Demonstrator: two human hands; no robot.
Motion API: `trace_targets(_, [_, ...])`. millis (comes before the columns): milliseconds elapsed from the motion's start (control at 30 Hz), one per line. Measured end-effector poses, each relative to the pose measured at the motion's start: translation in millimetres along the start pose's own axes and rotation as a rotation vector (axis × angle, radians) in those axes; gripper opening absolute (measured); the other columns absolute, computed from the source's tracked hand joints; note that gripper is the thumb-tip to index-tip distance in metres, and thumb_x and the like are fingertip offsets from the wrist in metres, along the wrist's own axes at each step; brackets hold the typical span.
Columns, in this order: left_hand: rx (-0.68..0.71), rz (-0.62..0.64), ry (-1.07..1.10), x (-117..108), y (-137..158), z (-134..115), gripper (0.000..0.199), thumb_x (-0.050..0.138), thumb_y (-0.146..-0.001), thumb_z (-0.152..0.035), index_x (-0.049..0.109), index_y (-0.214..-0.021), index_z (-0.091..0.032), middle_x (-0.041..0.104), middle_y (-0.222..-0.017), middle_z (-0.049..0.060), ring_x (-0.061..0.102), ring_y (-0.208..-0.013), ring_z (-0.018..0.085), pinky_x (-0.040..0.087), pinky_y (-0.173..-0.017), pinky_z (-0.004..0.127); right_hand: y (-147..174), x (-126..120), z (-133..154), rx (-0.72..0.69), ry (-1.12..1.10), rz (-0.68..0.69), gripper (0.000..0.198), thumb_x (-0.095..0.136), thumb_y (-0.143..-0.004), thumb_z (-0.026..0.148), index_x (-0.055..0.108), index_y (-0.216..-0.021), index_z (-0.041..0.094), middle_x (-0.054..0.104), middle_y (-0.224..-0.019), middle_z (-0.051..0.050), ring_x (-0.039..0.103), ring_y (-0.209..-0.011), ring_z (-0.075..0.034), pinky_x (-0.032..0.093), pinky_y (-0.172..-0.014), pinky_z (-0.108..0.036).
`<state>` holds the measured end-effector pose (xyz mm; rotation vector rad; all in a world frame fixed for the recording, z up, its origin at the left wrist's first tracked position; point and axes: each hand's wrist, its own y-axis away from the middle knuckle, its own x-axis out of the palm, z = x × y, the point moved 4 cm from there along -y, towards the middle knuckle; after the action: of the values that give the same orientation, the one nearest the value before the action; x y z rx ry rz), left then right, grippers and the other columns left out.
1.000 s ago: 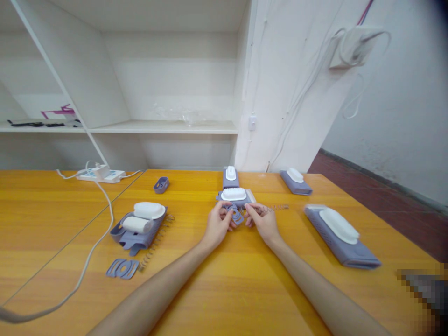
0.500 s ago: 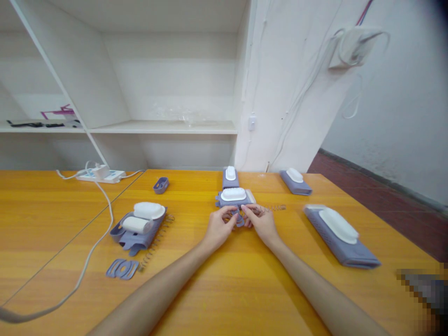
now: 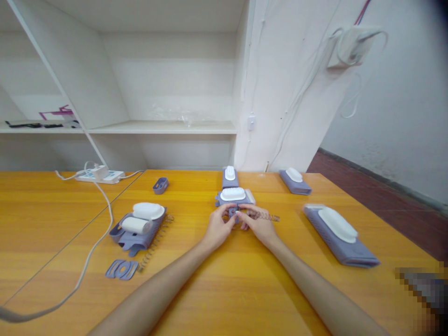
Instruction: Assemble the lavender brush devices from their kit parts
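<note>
Fingertips of my left hand (image 3: pixel 220 225) are closed on a small purple-grey plastic piece (image 3: pixel 233 212) with a round hole. My right hand (image 3: pixel 258 223) meets it from the other side, its fingers closed round one end of a coil spring (image 3: pixel 268 216), which sticks out to the right. Where the spring's end meets the plastic piece is hidden by my fingers. Just behind both hands lies a purple-grey case with a white oval brush-like pad (image 3: pixel 233 194). Another such case (image 3: pixel 230 183) is behind that one.
At left are an opened case (image 3: pixel 140 240) with a white roll (image 3: pixel 136 225), a long spring (image 3: pixel 156 245) and flat plastic plates (image 3: pixel 122 269). A small purple-grey holder (image 3: pixel 161 185) sits farther back. Two cases (image 3: pixel 339 233) lie at right. A white cable (image 3: pixel 101 238) crosses the left side.
The plastic piece has turned between my fingers, so its holed face now shows. The spring has swung slightly down and left with my right hand, which shifted a little.
</note>
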<state>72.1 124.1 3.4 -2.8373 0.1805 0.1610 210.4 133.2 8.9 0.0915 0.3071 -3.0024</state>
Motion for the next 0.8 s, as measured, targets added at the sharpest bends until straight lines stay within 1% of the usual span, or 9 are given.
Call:
trace_targets(133, [0.001,-0.003,0.029,0.2,-0.2,0.7,0.035,0.054,-0.08,-0.025,0.05,-0.114,-0.021,0.06,-0.103,0.008,0.061,-0.079,0.015,0.049,-0.054,0.02,0.6,1.3,-2.0,0.004,-0.01,0.008,0.041,0.069,-0.069,0.037,0.059,-0.103,0.016,0.063,-0.057,0.001,0.059,-0.048,-0.014,0.049,-0.048,-0.025])
trace_targets(200, [0.003,-0.013,0.055,0.4,0.3,-0.1,0.038,0.054,-0.08,-0.024,0.045,-0.116,-0.022,0.059,-0.103,0.007,0.061,-0.075,0.014,0.047,-0.048,0.018,0.5,1.3,-2.4,-0.006,-0.004,-0.014,0.04,0.068,-0.069,0.037,0.059,-0.102,0.016,0.064,-0.059,0.0,0.059,-0.048,-0.014,0.049,-0.049,-0.025])
trace_targets(267, [0.01,-0.035,0.086,-0.1,0.7,-1.6,0.04,0.054,-0.08,-0.024,0.04,-0.117,-0.023,0.06,-0.1,0.006,0.061,-0.072,0.013,0.045,-0.047,0.017,0.2,0.5,-1.6,-0.027,0.016,-0.046,0.039,0.068,-0.069,0.038,0.061,-0.1,0.016,0.064,-0.061,0.0,0.058,-0.049,-0.014,0.049,-0.048,-0.025])
trace_targets(333, [0.019,-0.062,0.103,-1.4,0.5,-3.3,0.036,0.054,-0.081,-0.025,0.04,-0.114,-0.023,0.062,-0.098,0.006,0.06,-0.072,0.012,0.045,-0.05,0.017,0.0,-1.8,1.0,-0.071,0.065,-0.095,0.035,0.066,-0.07,0.039,0.063,-0.096,0.016,0.064,-0.065,-0.002,0.058,-0.053,-0.014,0.049,-0.05,-0.026])
trace_targets(467, [0.035,-0.107,0.044,-5.3,-0.5,-4.5,0.016,0.051,-0.083,-0.028,0.052,-0.096,-0.019,0.063,-0.095,0.006,0.06,-0.08,0.013,0.047,-0.062,0.02,0.9,-6.1,10.1,-0.231,0.237,-0.161,0.026,0.063,-0.073,0.038,0.067,-0.089,0.017,0.065,-0.08,-0.006,0.06,-0.068,-0.017,0.05,-0.057,-0.027])
trace_targets(533, [0.015,-0.115,0.028,-6.4,-0.3,-2.7,0.016,0.047,-0.085,-0.03,0.053,-0.095,-0.018,0.062,-0.092,0.005,0.06,-0.07,0.011,0.047,-0.054,0.018,1.8,-7.1,12.2,-0.277,0.284,-0.164,0.025,0.062,-0.075,0.037,0.067,-0.09,0.018,0.065,-0.085,-0.007,0.06,-0.07,-0.017,0.049,-0.056,-0.027])
trace_targets(600, [-0.034,-0.114,0.057,-6.1,0.7,0.3,0.021,0.045,-0.085,-0.033,0.047,-0.102,-0.021,0.06,-0.091,0.002,0.058,-0.054,0.008,0.041,-0.04,0.017,2.8,-7.3,12.6,-0.3,0.308,-0.162,0.025,0.061,-0.076,0.036,0.066,-0.092,0.018,0.064,-0.086,-0.007,0.06,-0.07,-0.017,0.049,-0.055,-0.026])
trace_targets(667, [-0.068,-0.115,0.091,-5.3,1.9,1.9,0.028,0.048,-0.083,-0.036,0.041,-0.108,-0.023,0.058,-0.088,0.0,0.054,-0.044,0.007,0.035,-0.031,0.016,4.0,-6.7,12.1,-0.314,0.327,-0.153,0.026,0.061,-0.076,0.035,0.065,-0.095,0.018,0.064,-0.088,-0.007,0.06,-0.072,-0.018,0.049,-0.055,-0.026])
trace_targets(800, [-0.046,-0.131,0.128,-5.3,0.7,0.4,0.033,0.058,-0.077,-0.036,0.043,-0.101,-0.02,0.059,-0.079,-0.001,0.054,-0.044,0.007,0.036,-0.031,0.015,5.0,-5.4,10.2,-0.324,0.362,-0.132,0.026,0.06,-0.078,0.035,0.064,-0.098,0.019,0.063,-0.09,-0.008,0.06,-0.072,-0.018,0.049,-0.056,-0.027])
